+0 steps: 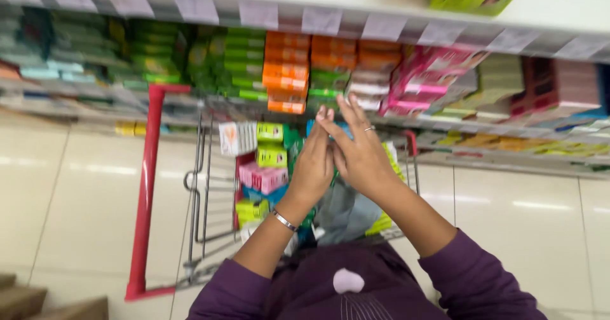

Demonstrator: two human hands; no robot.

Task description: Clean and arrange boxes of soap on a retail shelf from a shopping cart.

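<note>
Your left hand (312,167) and right hand (359,151) are pressed together, fingers straight, holding nothing, above the cart (147,186) full of boxes (262,177).

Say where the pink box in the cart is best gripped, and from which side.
Probably from above, across its two long sides. The pink box lies flat on top of the other packs in the cart, its broad face up, with a green box just beyond it. The left hand and right hand are pressed together over the cart, holding nothing; the left is nearer.
</note>
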